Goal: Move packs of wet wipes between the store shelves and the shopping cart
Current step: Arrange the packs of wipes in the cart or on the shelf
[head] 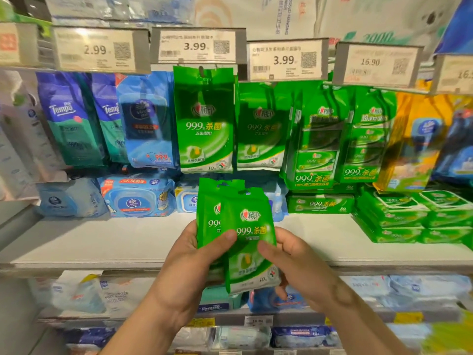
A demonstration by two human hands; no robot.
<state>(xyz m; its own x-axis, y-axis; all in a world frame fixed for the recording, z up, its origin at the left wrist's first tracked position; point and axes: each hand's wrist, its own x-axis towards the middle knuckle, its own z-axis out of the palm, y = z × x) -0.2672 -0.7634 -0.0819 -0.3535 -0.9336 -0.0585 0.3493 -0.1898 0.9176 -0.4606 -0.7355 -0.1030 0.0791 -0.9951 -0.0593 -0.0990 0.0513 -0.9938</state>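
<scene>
Head view, lower centre of the frame: left hand and right hand each pinch two overlapping flat green plastic wet-wipe packs. They look freshly gathered or ready for rehanging; next, probably, separate one and thread its hole onto the peg under the hanging green pack.

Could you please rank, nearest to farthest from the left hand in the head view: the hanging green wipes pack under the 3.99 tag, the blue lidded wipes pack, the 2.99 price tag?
1. Blue lidded wipes pack, on shelf, upper left of the left hand.
2. Hanging green wipes pack, above.
3. 2.99 price tag, top left.
</scene>
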